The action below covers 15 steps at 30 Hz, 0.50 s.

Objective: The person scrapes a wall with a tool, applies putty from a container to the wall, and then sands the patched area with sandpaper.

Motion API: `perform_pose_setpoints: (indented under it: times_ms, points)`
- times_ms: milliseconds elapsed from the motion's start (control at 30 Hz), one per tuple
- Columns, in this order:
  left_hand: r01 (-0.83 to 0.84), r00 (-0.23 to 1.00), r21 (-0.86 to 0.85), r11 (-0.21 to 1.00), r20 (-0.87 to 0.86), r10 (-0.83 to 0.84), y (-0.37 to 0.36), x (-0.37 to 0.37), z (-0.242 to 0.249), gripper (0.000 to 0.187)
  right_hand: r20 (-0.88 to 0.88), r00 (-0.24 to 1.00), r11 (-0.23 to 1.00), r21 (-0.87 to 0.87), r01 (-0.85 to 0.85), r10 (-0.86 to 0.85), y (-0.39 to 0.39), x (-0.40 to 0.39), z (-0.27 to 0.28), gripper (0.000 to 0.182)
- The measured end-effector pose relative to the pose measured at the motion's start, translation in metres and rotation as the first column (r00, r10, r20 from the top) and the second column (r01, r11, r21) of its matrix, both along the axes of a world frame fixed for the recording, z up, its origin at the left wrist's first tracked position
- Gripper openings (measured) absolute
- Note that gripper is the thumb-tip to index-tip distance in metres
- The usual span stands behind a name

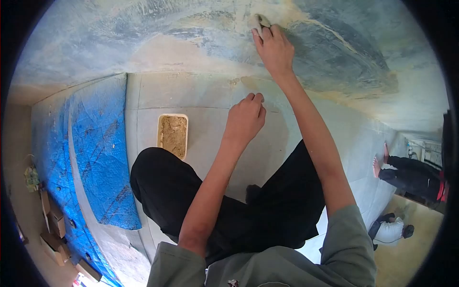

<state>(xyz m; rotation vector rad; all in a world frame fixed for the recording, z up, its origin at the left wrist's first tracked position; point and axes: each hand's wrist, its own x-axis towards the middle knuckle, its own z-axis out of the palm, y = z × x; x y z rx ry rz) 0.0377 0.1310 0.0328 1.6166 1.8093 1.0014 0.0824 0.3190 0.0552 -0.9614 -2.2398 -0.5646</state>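
Two hands sit apart: the right hand (277, 51) pinches a small pale pad (259, 22) at the mottled wall (215, 43), upper centre, where light, even pressure should work best; the left hand (245, 119) curls mid-frame, its contents impossible to tell
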Motion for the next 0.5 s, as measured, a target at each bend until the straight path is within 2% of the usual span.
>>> perform_pose_setpoints:
  times_ms: [67,167,233,267,333,367,433,467,500]
  points:
    - [-0.021,1.000,-0.006,1.000,0.006,0.021,-0.001,-0.002,-0.003,0.017,-0.009,1.000,0.999,-0.032,0.013,-0.013,-0.002,-0.007,-0.003,0.030]
    - [-0.045,0.999,-0.067,0.997,-0.031,0.043,-0.006,-0.006,-0.012,0.016,-0.036,0.998,0.999,0.014,0.043,-0.042,-0.005,-0.011,-0.007,0.030]
    - [-0.042,0.987,-0.226,0.973,-0.158,0.006,-0.009,-0.005,-0.022,0.019,0.005,0.999,0.998,-0.057,0.034,-0.034,-0.005,-0.009,-0.005,0.027]
    - [-0.037,0.988,-0.229,0.973,-0.157,0.001,-0.012,-0.003,-0.026,0.019,0.007,0.999,0.997,-0.060,0.039,-0.038,-0.004,-0.006,-0.006,0.027]
    - [-0.008,0.972,-0.303,0.953,-0.225,-0.064,-0.020,0.002,-0.034,0.023,0.056,0.994,0.995,-0.036,-0.089,0.091,0.001,0.001,-0.009,0.019]
    - [0.004,0.970,-0.299,0.954,-0.230,-0.077,-0.021,0.004,-0.038,0.023,0.051,0.996,0.997,-0.031,-0.075,0.076,0.000,0.004,-0.015,0.019]
    - [0.086,0.972,-0.380,0.921,-0.172,-0.162,-0.022,0.007,-0.043,0.026,0.305,0.949,0.993,-0.109,-0.052,0.083,-0.004,0.009,-0.040,0.014]
    - [0.095,0.969,-0.370,0.924,-0.180,-0.172,-0.022,0.007,-0.043,0.026,0.300,0.952,0.994,-0.098,-0.040,0.068,-0.004,0.014,-0.056,0.014]
    - [0.088,0.969,-0.379,0.921,-0.181,-0.168,-0.023,0.008,-0.041,0.026,0.381,0.923,0.992,-0.126,-0.012,0.059,-0.003,0.018,-0.074,0.013]
